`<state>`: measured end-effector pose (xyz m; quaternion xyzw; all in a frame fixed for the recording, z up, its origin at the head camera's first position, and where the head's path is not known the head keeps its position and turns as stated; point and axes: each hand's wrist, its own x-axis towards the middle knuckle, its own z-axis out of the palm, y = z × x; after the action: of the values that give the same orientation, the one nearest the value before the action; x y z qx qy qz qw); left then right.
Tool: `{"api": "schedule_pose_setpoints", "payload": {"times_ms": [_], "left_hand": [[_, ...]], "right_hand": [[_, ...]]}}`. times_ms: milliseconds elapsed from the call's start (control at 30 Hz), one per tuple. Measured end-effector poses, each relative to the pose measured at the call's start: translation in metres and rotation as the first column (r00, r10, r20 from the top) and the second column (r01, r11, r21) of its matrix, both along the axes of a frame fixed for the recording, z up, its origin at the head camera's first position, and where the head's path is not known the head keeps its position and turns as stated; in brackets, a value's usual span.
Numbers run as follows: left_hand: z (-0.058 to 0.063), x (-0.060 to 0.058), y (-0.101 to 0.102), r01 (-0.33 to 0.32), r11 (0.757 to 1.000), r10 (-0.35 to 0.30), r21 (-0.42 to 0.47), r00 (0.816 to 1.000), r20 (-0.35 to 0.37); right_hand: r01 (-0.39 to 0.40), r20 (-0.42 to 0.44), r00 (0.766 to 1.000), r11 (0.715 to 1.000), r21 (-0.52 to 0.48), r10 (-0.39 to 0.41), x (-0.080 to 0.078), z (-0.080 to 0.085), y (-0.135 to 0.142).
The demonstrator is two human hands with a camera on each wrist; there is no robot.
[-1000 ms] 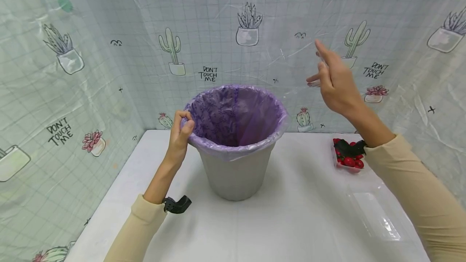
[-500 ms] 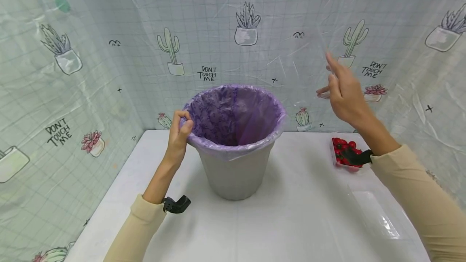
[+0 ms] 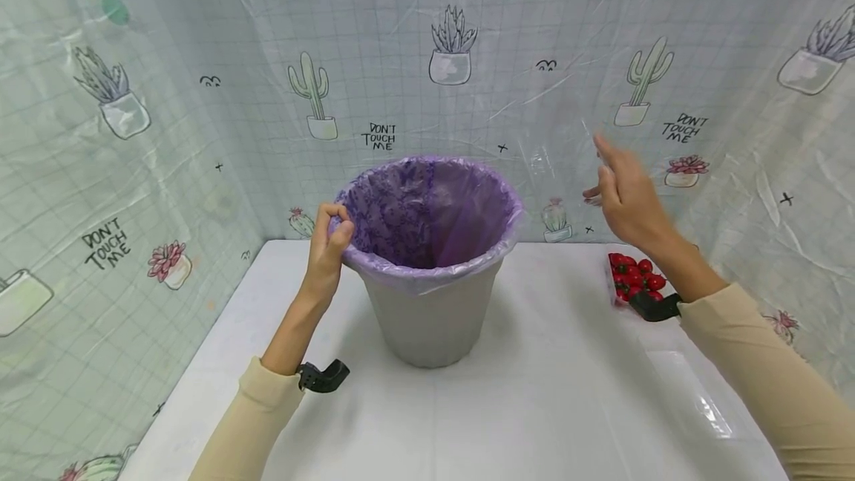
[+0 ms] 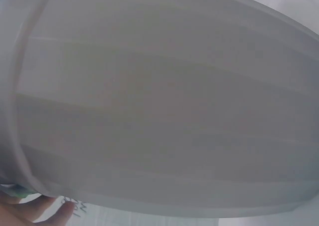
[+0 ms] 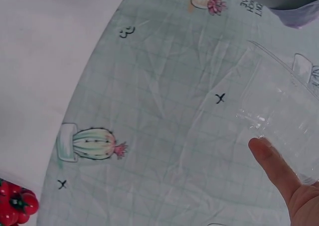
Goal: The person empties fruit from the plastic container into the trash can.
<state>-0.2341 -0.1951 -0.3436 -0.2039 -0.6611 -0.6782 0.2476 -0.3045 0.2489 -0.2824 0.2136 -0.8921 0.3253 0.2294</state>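
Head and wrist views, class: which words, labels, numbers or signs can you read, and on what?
"DON'T TOUCH ME": patterned sheet, three times in the head view.
"x": small crosses on the same sheet.
Wrist views: lettering on the sheet, partly hidden, not fully readable.
None legible on bin, liner or clear container.

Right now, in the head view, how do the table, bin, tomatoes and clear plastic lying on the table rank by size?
1. Table
2. Bin
3. Tomatoes and clear plastic: unsure, not ranked; the tomatoes are partly covered, and the plastic's edges are faint.
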Motion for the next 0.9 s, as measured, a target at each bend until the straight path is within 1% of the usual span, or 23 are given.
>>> {"api": "schedule_pose_setpoints", "payload": {"times_ms": [233,467,633,800,900], "left_hand": [[-0.003,-0.001,0.0,0.0,1.0,0.0,0.008,1.0,-0.011],[-0.001,-0.002,0.0,-0.002,1.0,0.002,0.007,1.0,-0.003],[0.0,-0.001,0.0,-0.002,1.0,0.002,0.002,1.0,0.004],[-0.001,-0.001,0.0,0.003,1.0,-0.003,0.002,1.0,0.005],[0.0,-0.001,0.0,0.005,1.0,-0.005,0.007,1.0,-0.001]], "right_hand": [[0.02,0.052,0.998,1.0,0.017,-0.021,-0.005,-0.02,0.003],[-0.002,0.104,0.995,0.999,0.044,-0.002,-0.007,-0.046,0.004],[0.003,0.133,0.991,0.999,0.047,-0.01,-0.009,-0.063,0.005],[-0.003,0.219,0.976,1.0,0.022,-0.002,-0.008,-0.071,0.007],[-0.02,0.295,0.955,1.0,0.009,0.016,-0.01,-0.076,0.01]]}}
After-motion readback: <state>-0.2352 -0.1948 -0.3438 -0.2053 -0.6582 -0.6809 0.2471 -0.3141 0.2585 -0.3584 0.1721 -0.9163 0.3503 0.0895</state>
